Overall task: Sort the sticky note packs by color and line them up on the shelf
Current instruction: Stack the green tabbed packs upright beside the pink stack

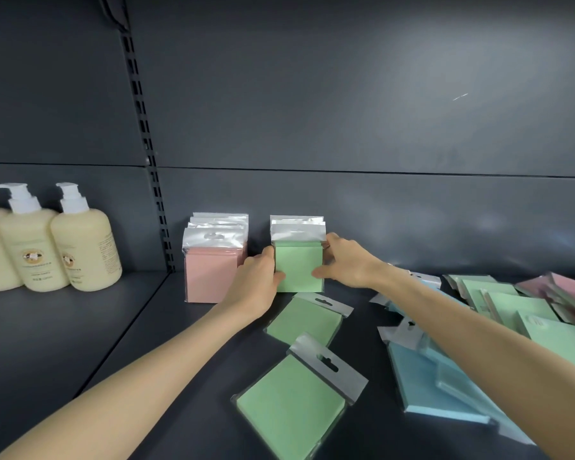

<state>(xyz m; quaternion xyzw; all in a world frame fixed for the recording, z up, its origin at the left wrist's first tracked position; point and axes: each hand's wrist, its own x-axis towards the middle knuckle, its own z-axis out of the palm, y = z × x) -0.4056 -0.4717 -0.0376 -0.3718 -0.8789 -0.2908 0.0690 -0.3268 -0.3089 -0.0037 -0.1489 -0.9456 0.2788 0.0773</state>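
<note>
The left grip [259, 274] and right grip [345, 262] pinch the upright green sticky note packs [298, 272] on the shelf [80, 327]. Labels on the far-left pump bottles [85, 250] are unreadable.

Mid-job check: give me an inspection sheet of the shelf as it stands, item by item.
Surface: dark grey metal shelf, no spills seen.
Job's things: upright row of pink sticky note packs at the back; upright row of green sticky note packs beside it, apart; two loose green packs flat in front; blue packs flat at right; mixed green and pink heap far right.
Clutter: cream pump bottles in the left bay.
Hands: left hand and right hand grip the sides of the green row's front pack.
Cables: dark cord-like loop top left, unclear.
Surroundings: grey back panel, slotted upright.
</note>
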